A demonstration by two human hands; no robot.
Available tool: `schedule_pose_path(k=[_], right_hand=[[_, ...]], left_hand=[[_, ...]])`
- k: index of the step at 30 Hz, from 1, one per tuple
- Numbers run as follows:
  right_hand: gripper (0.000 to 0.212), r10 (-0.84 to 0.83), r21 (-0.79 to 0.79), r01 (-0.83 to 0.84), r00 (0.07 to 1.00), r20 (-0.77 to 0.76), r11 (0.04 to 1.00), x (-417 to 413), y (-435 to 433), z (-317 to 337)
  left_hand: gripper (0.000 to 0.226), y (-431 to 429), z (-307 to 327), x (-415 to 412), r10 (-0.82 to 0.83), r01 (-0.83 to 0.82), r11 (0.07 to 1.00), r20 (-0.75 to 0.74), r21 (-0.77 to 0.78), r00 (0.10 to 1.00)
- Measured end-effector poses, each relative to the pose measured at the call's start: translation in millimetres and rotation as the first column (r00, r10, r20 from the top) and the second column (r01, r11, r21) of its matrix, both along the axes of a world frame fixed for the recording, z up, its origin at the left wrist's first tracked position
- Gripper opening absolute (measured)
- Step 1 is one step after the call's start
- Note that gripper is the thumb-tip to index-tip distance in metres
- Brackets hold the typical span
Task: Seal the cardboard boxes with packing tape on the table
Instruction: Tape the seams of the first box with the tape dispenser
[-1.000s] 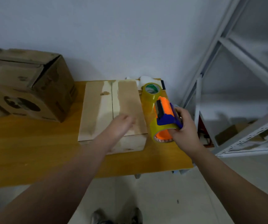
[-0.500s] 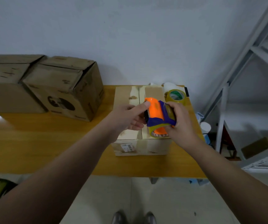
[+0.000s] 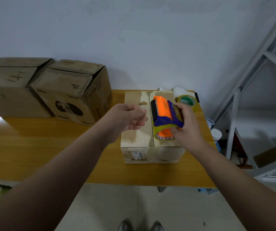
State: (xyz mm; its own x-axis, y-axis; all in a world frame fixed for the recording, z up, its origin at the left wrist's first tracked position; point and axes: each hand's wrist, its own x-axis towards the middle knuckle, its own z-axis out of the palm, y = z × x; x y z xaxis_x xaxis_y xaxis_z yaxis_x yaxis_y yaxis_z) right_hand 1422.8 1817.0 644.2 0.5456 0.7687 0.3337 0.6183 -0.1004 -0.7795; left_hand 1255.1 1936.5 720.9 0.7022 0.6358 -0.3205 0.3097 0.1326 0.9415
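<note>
Shoes [image 3: 140,225] poke in at the bottom edge, on the pale floor [image 3: 117,200], and both our arms reach out over the near edge of the wooden table [image 3: 34,147]. Sitting toward the right end of it is the small cardboard box [image 3: 137,135] we're sealing. Its flaps are folded shut, with the seam running away from us and a sticker label [image 3: 138,155] on the front face.

Our left hand [image 3: 127,119] hovers over the left flap with the fingers loosely curled, and we can't make out anything in them. Our right hand [image 3: 186,129] is wrapped round the orange and blue tape dispenser [image 3: 164,114], holding it over the right flap, just right of the seam, with the toothed end facing us. Whether it actually touches the cardboard, we can't tell.

Just past the box at the far right corner sits a spare tape roll [image 3: 188,101]. Two bigger brown boxes [image 3: 70,92] are pushed together at the far left by the wall [image 3: 134,39]. A white metal rack [image 3: 250,80] stands off to the right of the table, with a couple of white cups [image 3: 216,134] low down between them.
</note>
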Motion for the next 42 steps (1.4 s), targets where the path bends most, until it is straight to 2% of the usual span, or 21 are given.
schedule_pose_path(k=[4,6,9,11,14,16,19,27,29,33,38,42], right_hand=[[0.066,0.056,-0.151,-0.043,0.995,0.081,0.988,0.6,-4.2,6.4],[0.070,0.114,-0.252,-0.066,0.977,0.182,0.965,3.4,-7.8,11.7],[0.079,0.258,-0.352,-0.164,0.937,0.238,0.921,1.7,-7.6,19.6],[0.084,0.368,-0.470,-0.186,0.868,0.332,0.863,-6.5,-3.3,21.2],[0.090,0.534,-0.637,-0.153,0.708,0.462,0.755,-15.8,1.7,16.4],[0.091,0.561,-0.682,-0.111,0.671,0.485,0.722,-11.8,-2.1,13.1],[0.090,0.574,-0.721,-0.033,0.630,0.522,0.692,-4.5,-8.3,13.0],[0.080,0.643,-0.770,-0.001,0.551,0.532,0.639,-19.3,-9.1,11.8],[0.076,0.659,-0.770,0.004,0.515,0.548,0.638,-22.6,-8.0,10.4],[0.073,0.634,-0.749,0.041,0.501,0.588,0.662,-30.2,-2.6,10.8],[0.069,0.630,-0.749,0.111,0.469,0.619,0.653,-46.1,9.4,4.0],[0.069,0.617,-0.743,0.127,0.475,0.628,0.658,-50.9,19.6,1.2]], left_hand=[[0.010,6.2,0.0,-1.6,-0.010,0.011,1.000,-0.073,0.012,0.997],[0.010,8.1,-2.7,-4.8,-0.047,0.054,0.997,-0.125,0.055,0.991],[0.010,11.1,-16.5,-13.5,-0.031,0.059,0.986,-0.174,0.158,0.984],[0.010,11.7,-31.1,-22.1,-0.015,0.054,0.981,-0.205,0.185,0.979],[0.011,16.3,-50.1,-39.8,0.011,0.022,0.991,-0.243,0.134,0.970],[0.011,24.5,-60.1,-56.0,0.056,-0.019,0.990,-0.270,0.139,0.961],[0.010,33.3,-76.1,-76.4,0.112,-0.069,0.986,-0.304,0.149,0.946],[0.012,50.6,-99.8,-102.3,0.127,-0.096,0.990,-0.353,0.104,0.927],[0.014,51.7,-103.1,-100.8,0.119,-0.079,0.990,-0.385,0.119,0.915],[0.019,48.9,-108.7,-94.6,0.159,-0.115,0.984,-0.379,0.134,0.912],[0.038,45.6,-128.9,-91.9,0.259,-0.101,0.917,-0.382,0.386,0.887],[0.038,52.6,-138.7,-90.5,0.284,-0.081,0.882,-0.387,0.463,0.877]])
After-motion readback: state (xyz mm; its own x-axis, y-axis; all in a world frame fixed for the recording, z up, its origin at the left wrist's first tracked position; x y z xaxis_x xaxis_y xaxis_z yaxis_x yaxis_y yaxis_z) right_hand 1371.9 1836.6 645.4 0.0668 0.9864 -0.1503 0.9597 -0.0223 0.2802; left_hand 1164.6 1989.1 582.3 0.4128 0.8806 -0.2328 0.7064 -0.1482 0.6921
